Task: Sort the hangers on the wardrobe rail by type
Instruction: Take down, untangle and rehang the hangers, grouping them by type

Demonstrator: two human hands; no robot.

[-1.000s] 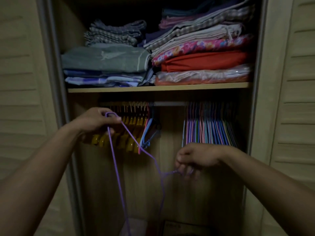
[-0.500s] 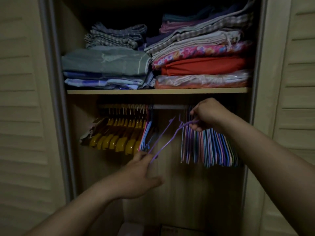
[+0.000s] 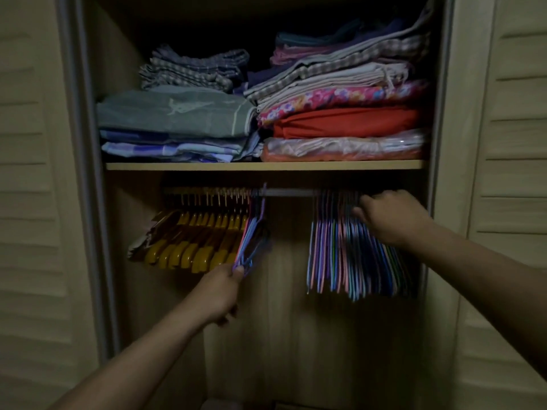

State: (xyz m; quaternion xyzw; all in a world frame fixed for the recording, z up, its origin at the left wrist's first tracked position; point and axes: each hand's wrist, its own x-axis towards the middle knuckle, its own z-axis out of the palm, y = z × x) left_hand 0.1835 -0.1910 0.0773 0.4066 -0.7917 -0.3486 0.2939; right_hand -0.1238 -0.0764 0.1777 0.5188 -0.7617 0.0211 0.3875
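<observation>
No readable text, numbers or brand names anywhere in view. Only mark is a pale printed motif on the grey-green folded cloth (image 3: 177,113) on the shelf (image 3: 266,166), too dim and blurred to tell whether it holds letters.

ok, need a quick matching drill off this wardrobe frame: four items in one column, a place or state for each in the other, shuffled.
1. yellow hangers
2. thin coloured hangers
3. left hand
4. red folded cloth

A. on the shelf above the rail
B. pinching the few thin hangers beside the yellow ones
C. left end of the rail
D. right end of the rail

Pairs: 1-C, 2-D, 3-B, 4-A
</observation>
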